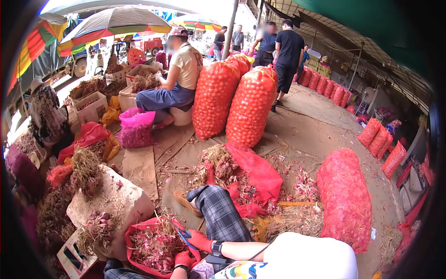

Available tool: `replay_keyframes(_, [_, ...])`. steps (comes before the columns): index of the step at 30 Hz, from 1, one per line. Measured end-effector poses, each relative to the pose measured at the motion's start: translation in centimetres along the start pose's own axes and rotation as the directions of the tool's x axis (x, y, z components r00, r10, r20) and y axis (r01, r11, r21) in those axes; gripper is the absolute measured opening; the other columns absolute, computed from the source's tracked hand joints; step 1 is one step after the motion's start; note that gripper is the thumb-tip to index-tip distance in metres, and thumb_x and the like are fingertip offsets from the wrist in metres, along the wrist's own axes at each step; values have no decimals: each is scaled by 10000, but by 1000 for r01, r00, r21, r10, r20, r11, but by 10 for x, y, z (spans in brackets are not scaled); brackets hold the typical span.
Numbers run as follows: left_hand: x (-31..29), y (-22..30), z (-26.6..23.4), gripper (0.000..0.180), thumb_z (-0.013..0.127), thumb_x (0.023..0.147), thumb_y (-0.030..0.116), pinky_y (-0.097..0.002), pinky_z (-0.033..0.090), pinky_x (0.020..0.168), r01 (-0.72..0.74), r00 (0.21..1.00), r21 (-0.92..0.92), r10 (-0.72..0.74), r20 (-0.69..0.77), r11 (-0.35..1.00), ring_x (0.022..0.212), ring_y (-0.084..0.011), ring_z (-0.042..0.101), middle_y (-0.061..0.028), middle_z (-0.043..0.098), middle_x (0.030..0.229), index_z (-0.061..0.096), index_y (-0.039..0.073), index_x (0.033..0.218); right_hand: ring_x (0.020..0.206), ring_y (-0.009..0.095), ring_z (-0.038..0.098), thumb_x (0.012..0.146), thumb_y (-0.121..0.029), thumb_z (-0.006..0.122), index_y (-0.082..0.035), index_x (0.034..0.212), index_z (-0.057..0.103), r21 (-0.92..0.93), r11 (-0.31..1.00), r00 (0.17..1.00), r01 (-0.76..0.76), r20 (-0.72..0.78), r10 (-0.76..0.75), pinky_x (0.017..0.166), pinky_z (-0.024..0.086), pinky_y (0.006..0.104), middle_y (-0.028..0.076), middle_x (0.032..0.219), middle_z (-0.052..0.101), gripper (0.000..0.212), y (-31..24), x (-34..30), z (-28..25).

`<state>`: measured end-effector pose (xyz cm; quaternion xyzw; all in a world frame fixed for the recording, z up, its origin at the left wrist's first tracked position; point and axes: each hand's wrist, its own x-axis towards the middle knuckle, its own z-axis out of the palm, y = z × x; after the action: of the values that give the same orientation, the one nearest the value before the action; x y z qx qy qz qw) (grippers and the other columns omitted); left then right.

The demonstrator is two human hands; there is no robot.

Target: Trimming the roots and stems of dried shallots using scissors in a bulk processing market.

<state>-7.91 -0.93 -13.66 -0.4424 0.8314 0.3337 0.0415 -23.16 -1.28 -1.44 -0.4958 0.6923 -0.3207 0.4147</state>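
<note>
Both of my hands are in red gloves over a red mesh sack (129,242) full of shallots with dry stalks (155,245). My right hand (200,240), with a dark watch at its wrist, is closed round blue-handled scissors (185,235). The scissors point up and left over the sack's edge. Just below, my left hand (185,259) rests at the sack's right side with its fingers curled in. Whatever it grips is hidden. Left of the sack, a bunch of shallots (100,228) lies against a pale foam box (111,200).
Two tall full red mesh sacks (251,107) stand ahead, near a seated person (179,79). A large red sack (344,200) stands at the right. Loose shallots and stalks (220,162) lie beyond my plaid-covered knee (223,216). Crates (90,108) and umbrellas (116,23) are farther left.
</note>
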Motion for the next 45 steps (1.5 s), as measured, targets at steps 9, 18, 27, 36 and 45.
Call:
replay_keyframes(9, [6, -16, -50, 297, 657, 639, 269, -372, 488, 785, 219, 976, -441, -186, 118, 870, 854, -288, 638, -155, 658, 859, 674, 75, 862, 744, 216, 637, 791, -380, 601, -99, 956, 650, 8, 999, 997, 43, 66, -43, 669, 459, 332, 102, 781, 652, 330, -4, 16, 2])
replay_keyframes(18, [-47, -30, -184, 124, 626, 790, 131, -264, 439, 496, -151, 918, -941, -309, -247, 302, 565, -93, 533, 3, 573, 646, 573, 99, 683, 694, 56, 474, 765, -236, 690, -75, 1038, 564, 420, 884, 876, 207, 322, -358, 595, 405, 238, -47, 785, 535, 341, -32, 47, 23])
replay_keyframes(27, [-61, -41, -162, 200, 460, 910, 224, -256, 414, 526, -231, 771, -897, -491, -406, 377, 608, -88, 511, 5, 564, 732, 566, 78, 821, 706, 57, 521, 745, -154, 638, -51, 1028, 617, 477, 871, 639, 115, 636, -433, 647, 431, 231, -32, 822, 611, 302, -111, 59, 42])
replay_keyframes(36, [-47, -50, -189, 157, 617, 808, 180, -250, 354, 523, -95, 784, -865, -499, -370, 492, 587, -63, 423, 34, 482, 654, 540, 70, 726, 544, 111, 580, 809, -215, 620, -24, 994, 613, 652, 648, 788, -393, 602, -129, 461, 469, 223, 26, 717, 579, 266, -91, 125, 27])
replay_keyframes(45, [-56, -9, -204, 733, 745, 670, 277, -388, 346, 985, 243, 601, -90, -222, -768, 966, 1244, -361, 311, -181, 239, 1383, 395, 87, 1285, 695, 147, 606, 818, -169, 598, 22, 1084, 544, 721, 635, 812, -276, 529, -248, 588, 520, 270, 73, 856, 621, 332, -81, 123, 20])
